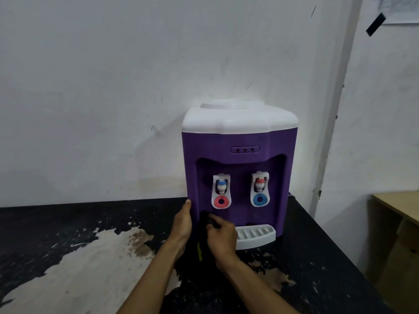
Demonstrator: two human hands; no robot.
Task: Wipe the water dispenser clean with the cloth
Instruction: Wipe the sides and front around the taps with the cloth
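A purple water dispenser (pixel 235 141) with a white top stands on the black table against the wall. It has two white taps and a white drip tray (pixel 256 236) at its foot. My left hand (pixel 182 225) rests flat against the dispenser's lower left side. My right hand (pixel 221 236) grips a dark cloth (pixel 205 223) and holds it against the lower front of the dispenser, left of the drip tray. Part of the cloth hangs down between my hands.
The black table (pixel 56 223) has large worn pale patches on its left and front. Its right edge runs close beside the dispenser. A wooden desk (pixel 399 205) stands at the far right. The white wall is directly behind the dispenser.
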